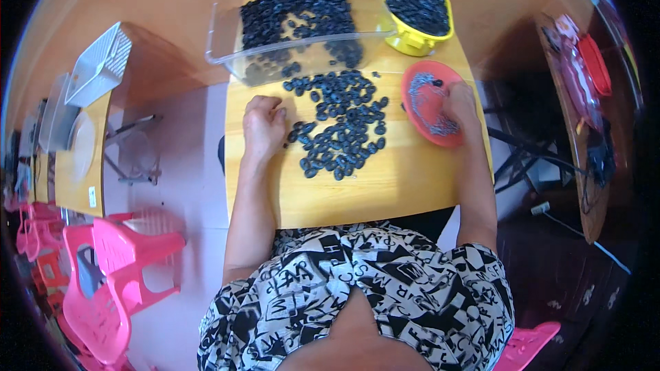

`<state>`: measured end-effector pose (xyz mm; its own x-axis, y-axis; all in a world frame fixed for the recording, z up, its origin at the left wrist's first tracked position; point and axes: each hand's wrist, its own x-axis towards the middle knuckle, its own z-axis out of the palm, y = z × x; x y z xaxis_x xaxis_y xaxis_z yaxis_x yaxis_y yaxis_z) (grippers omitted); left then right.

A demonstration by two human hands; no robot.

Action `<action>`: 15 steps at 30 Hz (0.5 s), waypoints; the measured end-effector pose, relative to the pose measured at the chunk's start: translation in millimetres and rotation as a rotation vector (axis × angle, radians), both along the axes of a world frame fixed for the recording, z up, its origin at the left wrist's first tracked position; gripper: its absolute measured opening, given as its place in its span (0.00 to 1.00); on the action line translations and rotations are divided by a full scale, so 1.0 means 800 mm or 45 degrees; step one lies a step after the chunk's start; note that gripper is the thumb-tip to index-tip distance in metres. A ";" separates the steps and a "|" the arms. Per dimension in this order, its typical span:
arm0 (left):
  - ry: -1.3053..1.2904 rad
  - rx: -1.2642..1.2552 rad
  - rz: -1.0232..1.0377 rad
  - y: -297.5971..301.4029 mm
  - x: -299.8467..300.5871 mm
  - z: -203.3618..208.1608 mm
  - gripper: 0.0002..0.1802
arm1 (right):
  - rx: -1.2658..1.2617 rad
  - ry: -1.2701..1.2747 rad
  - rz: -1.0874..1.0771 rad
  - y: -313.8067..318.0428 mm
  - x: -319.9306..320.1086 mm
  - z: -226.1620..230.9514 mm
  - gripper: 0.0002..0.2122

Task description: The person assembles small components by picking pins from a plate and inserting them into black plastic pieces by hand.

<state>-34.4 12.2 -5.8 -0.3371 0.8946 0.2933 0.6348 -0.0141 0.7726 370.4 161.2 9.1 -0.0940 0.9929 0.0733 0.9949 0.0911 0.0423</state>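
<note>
A loose heap of small black oval pieces (337, 124) is spread over the middle of the wooden table (309, 209). At the heap's left edge rests my left hand (263, 129), its fingers curled in toward the thumb; whatever it may hold is hidden. On the right, my right hand (459, 105) reaches over a red plate (427, 105) with its fingers drawn together and pointing down. Small thin silvery pieces (440, 126), perhaps screws or pins, lie in a curved band on that plate. One black piece (437, 83) is on the plate near my right fingers.
At the far side stands a clear plastic bin (302, 45) with many black pieces in it. A yellow basket (410, 42) full of black pieces is at the far right corner. Pink chairs (103, 302) and a side table (89, 178) are to the left, a shelf (574, 124) to the right.
</note>
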 end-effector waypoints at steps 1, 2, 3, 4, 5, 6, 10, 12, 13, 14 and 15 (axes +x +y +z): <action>0.072 0.038 -0.010 0.000 0.002 0.002 0.11 | -0.007 0.004 0.025 0.000 -0.004 -0.002 0.07; 0.143 0.076 -0.022 -0.001 0.004 0.005 0.12 | 0.053 -0.004 0.088 -0.004 -0.007 -0.004 0.07; 0.176 0.113 -0.029 0.000 0.008 0.007 0.15 | 0.115 -0.008 0.145 -0.008 -0.010 -0.005 0.07; 0.215 0.145 -0.057 0.001 0.011 0.008 0.17 | 0.113 -0.003 0.158 -0.010 -0.011 -0.006 0.07; 0.253 0.178 -0.088 0.003 0.013 0.009 0.19 | 0.165 0.045 0.168 -0.011 -0.012 -0.006 0.07; 0.263 0.159 -0.130 0.007 0.012 0.004 0.23 | 0.219 0.090 0.169 -0.015 -0.012 -0.005 0.07; 0.439 0.105 -0.158 0.015 0.019 0.002 0.22 | 0.311 0.243 0.193 -0.050 -0.052 0.046 0.05; 0.468 0.082 -0.218 0.015 0.022 0.005 0.21 | 0.254 0.463 0.266 -0.066 -0.070 0.068 0.04; 0.496 0.060 -0.281 0.015 0.023 0.006 0.19 | 0.255 0.463 0.261 -0.071 -0.081 0.074 0.04; 0.463 0.120 -0.289 0.016 0.024 0.003 0.16 | 0.143 0.622 0.288 -0.076 -0.092 0.078 0.03; 0.464 0.117 -0.288 0.015 0.021 -0.002 0.16 | 0.027 0.782 0.320 -0.079 -0.106 0.078 0.04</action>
<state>-17.6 23.9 -7.3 0.0044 0.8986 0.4387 0.8389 -0.2422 0.4875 285.8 97.7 71.6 -0.2574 0.9439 0.2067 0.7874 0.3288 -0.5214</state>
